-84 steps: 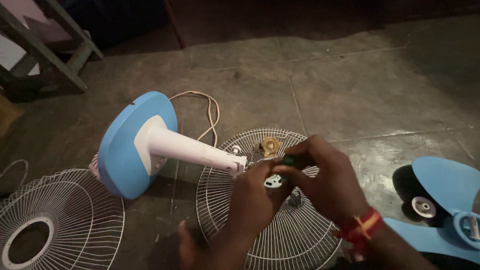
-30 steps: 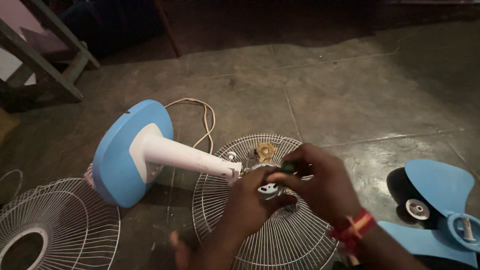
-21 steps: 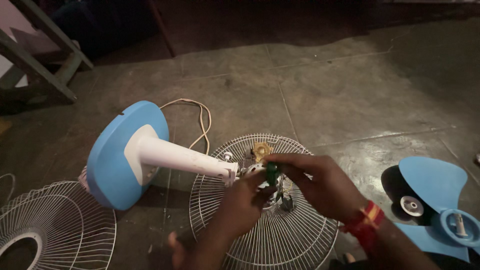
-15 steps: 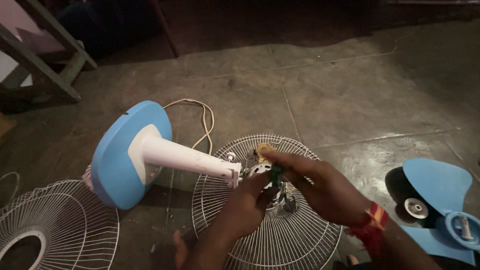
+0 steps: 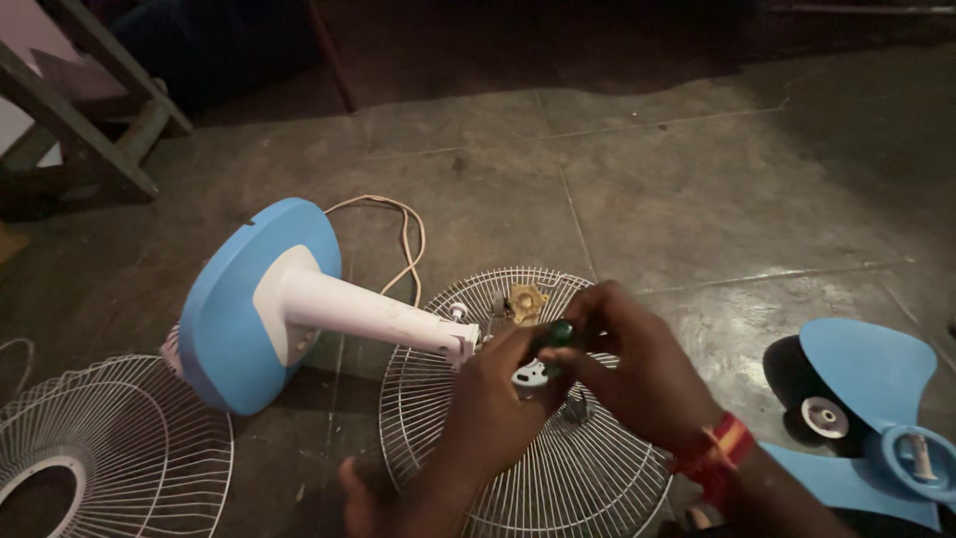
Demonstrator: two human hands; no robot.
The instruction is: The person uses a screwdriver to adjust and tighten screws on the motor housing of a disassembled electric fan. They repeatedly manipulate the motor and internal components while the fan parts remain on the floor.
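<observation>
Hands (image 5: pixel 568 384) above wire grille (image 5: pixel 518 478), blue fan stand (image 5: pixel 254 309) beside

My left hand (image 5: pixel 493 413) and forearm are bare: no sleeve, glove, ring or watch shows. My right hand (image 5: pixel 637 374) is also bare. My right wrist carries one band (image 5: pixel 715 450), wrapped thread or cloth in red with an orange-yellow section. My fingers (image 5: pixel 588 299) are uncovered on both hands. A bare foot (image 5: pixel 358 493) shows at the lower edge.

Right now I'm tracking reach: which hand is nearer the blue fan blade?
Right. The right hand is over the wire guard, toward the fan blade; the left hand sits farther away.
</observation>
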